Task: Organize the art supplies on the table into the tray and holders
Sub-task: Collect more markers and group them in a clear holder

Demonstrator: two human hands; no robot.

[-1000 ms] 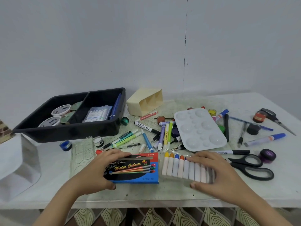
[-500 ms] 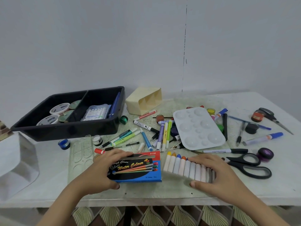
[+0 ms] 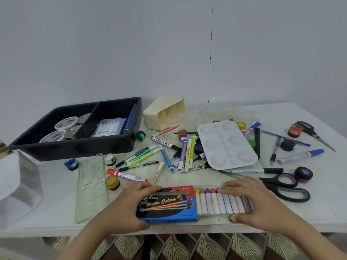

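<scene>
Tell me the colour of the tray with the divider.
The tray is black, inside and out; the head view shows it clearly.

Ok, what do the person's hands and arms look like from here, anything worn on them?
Both the left hand and the right hand are bare: no gloves, rings, watch or bracelets show. Both forearms are uncovered down to the bottom edge of the picture, so no sleeves are in view. The fingernails that show are short and look unpainted.

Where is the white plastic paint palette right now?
The white plastic paint palette lies right of centre on the table, between the pastel highlighters and a black marker.
</scene>
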